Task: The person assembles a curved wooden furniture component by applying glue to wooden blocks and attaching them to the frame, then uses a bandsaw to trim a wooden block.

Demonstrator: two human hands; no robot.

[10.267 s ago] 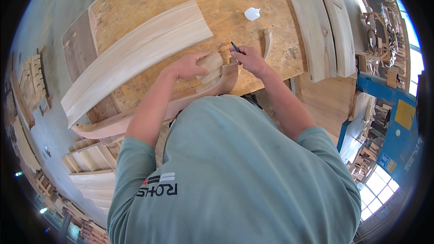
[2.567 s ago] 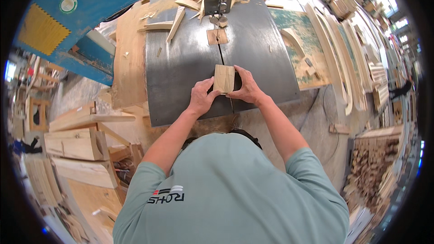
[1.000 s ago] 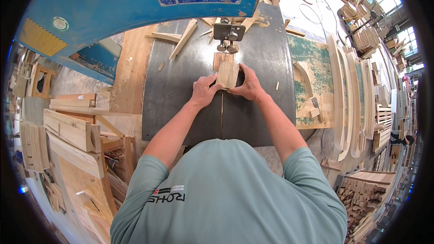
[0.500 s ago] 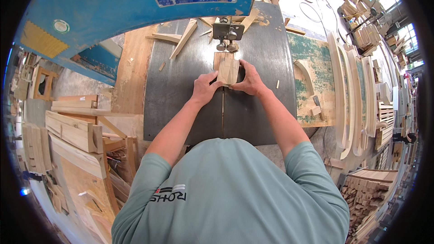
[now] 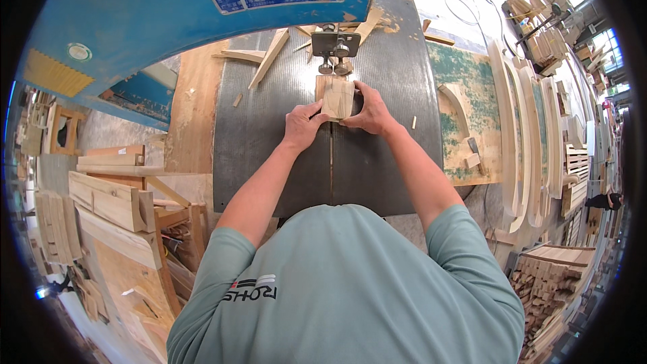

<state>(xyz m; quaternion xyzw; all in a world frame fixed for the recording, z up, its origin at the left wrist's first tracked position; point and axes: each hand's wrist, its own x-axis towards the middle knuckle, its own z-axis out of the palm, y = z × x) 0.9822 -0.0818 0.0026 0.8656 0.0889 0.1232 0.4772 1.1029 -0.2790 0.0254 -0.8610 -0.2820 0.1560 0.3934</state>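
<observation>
1. We saw the left hand (image 5: 304,125) at the near left of a pale wooden block (image 5: 338,100), its fingers bent against the side and its thumb at the near edge.
2. We saw the right hand (image 5: 372,114) across from it, fingers curved along the right side, thumb near the close corner; between them, both hands pinched the block.
3. We found the block over the dark metal counter (image 5: 242,141), in line with the slot (image 5: 331,168) that ran toward the green shirt (image 5: 357,283); we could not tell how its hidden underside rested.
4. Beneath its far left part we saw a wooden insert (image 5: 319,87), and just beyond its far end a metal guide (image 5: 335,44) with round knobs.
5. Left of the guide we noticed a long wood strip (image 5: 271,58); to the right of the right hand lay a small stick (image 5: 414,123).
6. Over the counter's far left we saw the blue machine frame (image 5: 175,20).
7. To the right, we saw a curved piece of wood (image 5: 456,108) on a green-stained board (image 5: 435,67), with long boards (image 5: 512,135) past it.
8. At the far right we made out a person in dark clothes (image 5: 604,201), and nearer, a stack of wood (image 5: 549,283).
</observation>
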